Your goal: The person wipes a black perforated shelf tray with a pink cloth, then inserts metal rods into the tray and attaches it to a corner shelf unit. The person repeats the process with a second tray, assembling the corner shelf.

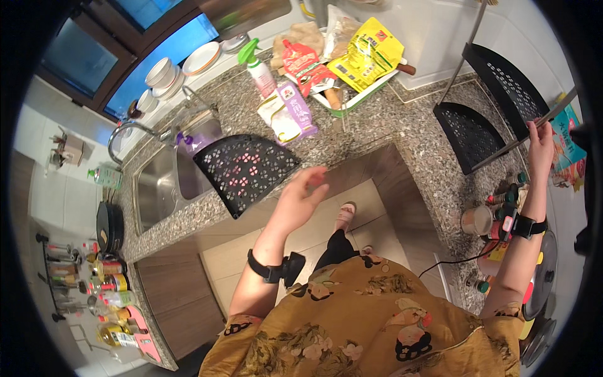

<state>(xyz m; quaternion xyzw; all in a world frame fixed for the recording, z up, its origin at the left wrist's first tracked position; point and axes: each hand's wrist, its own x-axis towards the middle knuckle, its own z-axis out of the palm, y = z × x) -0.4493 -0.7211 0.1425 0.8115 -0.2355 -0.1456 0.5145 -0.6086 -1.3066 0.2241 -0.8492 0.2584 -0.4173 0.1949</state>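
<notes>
Nearest the lens is the mustard floral shirt (370,314), filling six o'clock. Above it the left hand (301,195) hovers at the centre, fingers loosely spread and empty, just short of the black perforated tray (245,169) that juts over the granite worktop (377,125) edge beside the sink (160,182). At three o'clock the right hand (540,147) grips a metal rod of the black wire rack (496,94), fingers curled around it. The rack stands tilted; a pull on that rod could, I judge, tip it onto the jars (502,201) below. The overhanging tray might slide floorward if nudged.
</notes>
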